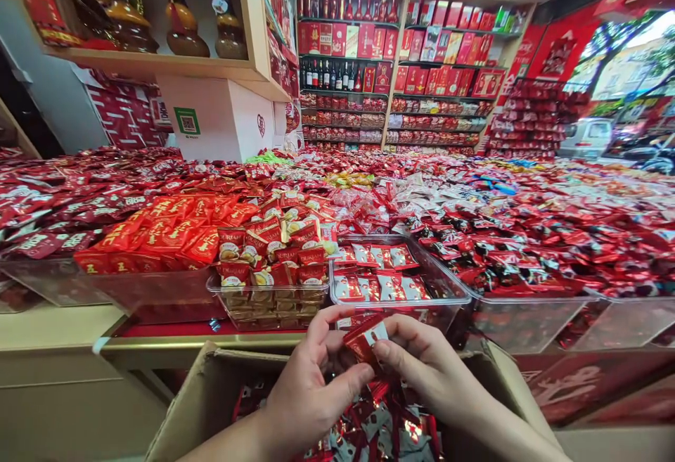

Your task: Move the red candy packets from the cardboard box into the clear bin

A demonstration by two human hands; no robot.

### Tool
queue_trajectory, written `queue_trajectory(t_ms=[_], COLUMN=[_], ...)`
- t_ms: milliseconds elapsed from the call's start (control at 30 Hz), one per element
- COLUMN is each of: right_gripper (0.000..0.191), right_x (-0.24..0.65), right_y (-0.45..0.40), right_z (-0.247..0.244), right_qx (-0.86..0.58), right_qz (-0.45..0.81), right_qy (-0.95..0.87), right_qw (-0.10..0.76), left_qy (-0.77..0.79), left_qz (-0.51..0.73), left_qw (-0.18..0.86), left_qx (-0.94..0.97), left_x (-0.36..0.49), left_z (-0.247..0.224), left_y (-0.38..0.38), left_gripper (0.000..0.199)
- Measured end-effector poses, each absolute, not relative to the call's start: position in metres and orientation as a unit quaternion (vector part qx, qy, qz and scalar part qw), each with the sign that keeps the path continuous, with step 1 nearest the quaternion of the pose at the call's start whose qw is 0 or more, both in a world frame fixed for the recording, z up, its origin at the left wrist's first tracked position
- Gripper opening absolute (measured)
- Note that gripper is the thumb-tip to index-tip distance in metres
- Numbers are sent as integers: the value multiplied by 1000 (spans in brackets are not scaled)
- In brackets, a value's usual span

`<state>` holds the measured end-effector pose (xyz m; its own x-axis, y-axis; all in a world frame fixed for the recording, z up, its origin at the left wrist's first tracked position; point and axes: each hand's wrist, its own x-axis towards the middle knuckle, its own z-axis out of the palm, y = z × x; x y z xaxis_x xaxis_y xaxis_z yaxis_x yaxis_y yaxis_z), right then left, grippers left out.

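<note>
A small red-and-white wrapped candy (363, 341) is held up in front of me, above an open cardboard box (184, 395). My right hand (429, 363) pinches it between thumb and fingers from the right. My left hand (311, 388) curls round its left side, thumb stretched below it; part of its grip is hidden. More red-and-white wrapped candies (377, 423) lie loose in the box beneath my hands. Just beyond, a clear plastic bin (448, 297) holds rows of similar red-and-white packets (390, 285), laid flat side by side.
Left of that bin stands a clear bin (274, 311) of durian-labelled packets. Bright red packets (163, 233) fill another further left. Heaped candies (500, 251) lie to the right. Stocked shelves (395, 61) line the back wall; a wooden cabinet (253, 40) overhangs at upper left.
</note>
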<state>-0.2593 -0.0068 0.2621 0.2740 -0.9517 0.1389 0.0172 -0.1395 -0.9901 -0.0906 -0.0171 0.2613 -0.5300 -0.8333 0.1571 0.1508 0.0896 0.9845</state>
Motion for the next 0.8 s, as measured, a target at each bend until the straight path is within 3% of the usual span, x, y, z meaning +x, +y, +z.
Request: queue_trajectory(t_ms=[233,600,800], right_gripper=[21,20,20], right_x=[-259,-261,-259], right_y=[-6,-7,-6], right_z=[260,257,255], right_qx=[-613,-686,-664], right_qz=[-445,-402,-431], right_qy=[321,377,369], right_qw=[568,475,487], left_qy=[-607,-646,-607], left_qz=[-617,-587,-611], left_qw=[407,394,419], left_qx=[291,289,289], left_x=[-90,-86,-88], left_z=[264,261,261], left_y=[-20,-23,-23], left_gripper=[48,40,45])
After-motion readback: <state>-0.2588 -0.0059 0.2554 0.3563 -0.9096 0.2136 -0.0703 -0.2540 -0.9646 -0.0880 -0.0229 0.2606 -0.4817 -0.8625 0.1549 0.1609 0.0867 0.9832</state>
